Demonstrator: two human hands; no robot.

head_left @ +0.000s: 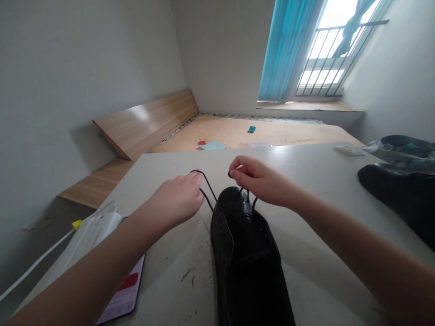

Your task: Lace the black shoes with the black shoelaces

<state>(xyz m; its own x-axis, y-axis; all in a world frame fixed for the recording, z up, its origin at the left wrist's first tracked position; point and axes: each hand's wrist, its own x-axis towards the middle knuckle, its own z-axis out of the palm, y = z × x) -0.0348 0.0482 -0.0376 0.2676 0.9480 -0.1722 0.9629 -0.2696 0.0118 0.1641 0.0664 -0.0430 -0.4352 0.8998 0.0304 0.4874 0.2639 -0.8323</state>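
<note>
A black leather shoe (249,258) lies on the white table, its toe pointing away from me and its eyelet flaps spread apart. Thin black shoelace (210,187) strands run from the shoe out to both sides. Left of the toe, my left hand (181,195) is closed on one part of the lace, with a loop showing over its fingers. Just above the toe and to the right, my right hand (256,179) pinches the lace between thumb and fingers. Further strands hang below that hand to the shoe. The lace ends are hard to make out.
Another black shoe (401,190) stands at the right edge beside a clear plastic bag (404,156). On the left are a white power strip (98,228) with a cable and a phone (125,294) under my forearm. A wooden bed board (231,124) lies beyond the table (176,253).
</note>
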